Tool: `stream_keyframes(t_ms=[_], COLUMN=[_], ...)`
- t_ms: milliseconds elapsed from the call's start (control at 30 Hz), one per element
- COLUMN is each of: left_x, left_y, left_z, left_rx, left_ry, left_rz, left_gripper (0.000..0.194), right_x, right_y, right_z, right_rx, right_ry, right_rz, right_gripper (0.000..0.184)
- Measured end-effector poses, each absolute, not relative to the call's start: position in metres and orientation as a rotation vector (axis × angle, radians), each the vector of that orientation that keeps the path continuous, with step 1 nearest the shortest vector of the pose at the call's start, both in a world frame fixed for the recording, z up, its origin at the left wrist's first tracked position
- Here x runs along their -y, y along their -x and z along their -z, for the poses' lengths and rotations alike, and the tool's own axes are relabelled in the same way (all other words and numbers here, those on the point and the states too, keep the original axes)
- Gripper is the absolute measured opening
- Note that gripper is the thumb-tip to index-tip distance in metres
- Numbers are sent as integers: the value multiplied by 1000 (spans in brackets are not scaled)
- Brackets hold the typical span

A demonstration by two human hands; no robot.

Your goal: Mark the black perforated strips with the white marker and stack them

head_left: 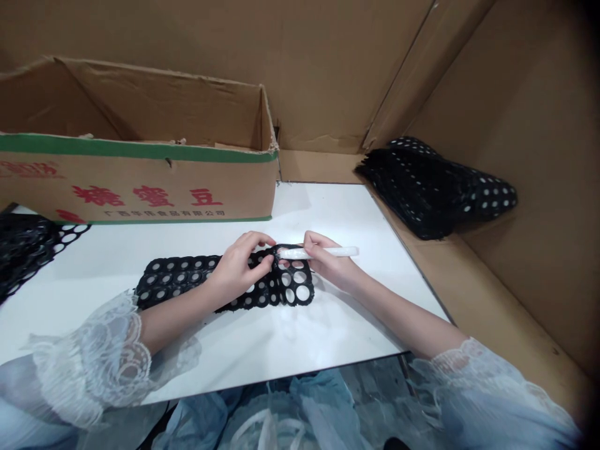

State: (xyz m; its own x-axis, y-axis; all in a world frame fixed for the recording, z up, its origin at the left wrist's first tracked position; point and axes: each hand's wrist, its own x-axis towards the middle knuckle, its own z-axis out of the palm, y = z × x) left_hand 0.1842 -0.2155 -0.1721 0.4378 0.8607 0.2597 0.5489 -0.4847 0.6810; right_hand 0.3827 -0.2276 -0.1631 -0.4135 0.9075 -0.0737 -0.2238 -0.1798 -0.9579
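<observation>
A black strip with rows of round holes (177, 278) lies across the white table in front of me. My left hand (241, 267) rests on its middle, with thumb and forefinger pinching the upper edge. My right hand (328, 259) grips a white pen-like tool (344, 251), held almost level. The tool's left end meets the black strip right beside my left fingertips. What its tip does there is too small to make out. At the right end of the strip the holes show the white table through them.
A cardboard box with a green rim and red lettering (187, 187) stands at the back left. More black perforated pieces (28, 250) lie at the far left. A bundle of black perforated material (431, 187) leans by the cardboard wall (529, 156) on the right.
</observation>
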Motion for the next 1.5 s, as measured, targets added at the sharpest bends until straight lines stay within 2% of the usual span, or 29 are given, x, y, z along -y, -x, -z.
stream_keyframes(t_ms=[167,367,600,900,1133,1500], left_x=[212,215,213,212,212,219], left_y=[-183,-184,-184,-184,-183,-187], left_z=[172,173,171,172,173,167], left_rx=[-1094,-1136,-1106,-1157,-1112,-1152], left_ry=[-2181,-2126,-2117,-2124,-2052,-2150], left_rz=[-564,-564,-522,-468,-488,-501], left_gripper=[25,22,23,23,24,17], right_x=[230,228,226,226,224,229], right_y=[-386,-388,-390,-388,-390,-383], right_z=[162,166,159,162,157,164], right_rx=[1393,1727,1606,1610,1524,1645], right_ry=[965,1070,1043,1046,1070,1057], right_rz=[-1551,-1213,-1364,-1317,-1415,-1299], right_gripper=[27,26,25,23,20,23])
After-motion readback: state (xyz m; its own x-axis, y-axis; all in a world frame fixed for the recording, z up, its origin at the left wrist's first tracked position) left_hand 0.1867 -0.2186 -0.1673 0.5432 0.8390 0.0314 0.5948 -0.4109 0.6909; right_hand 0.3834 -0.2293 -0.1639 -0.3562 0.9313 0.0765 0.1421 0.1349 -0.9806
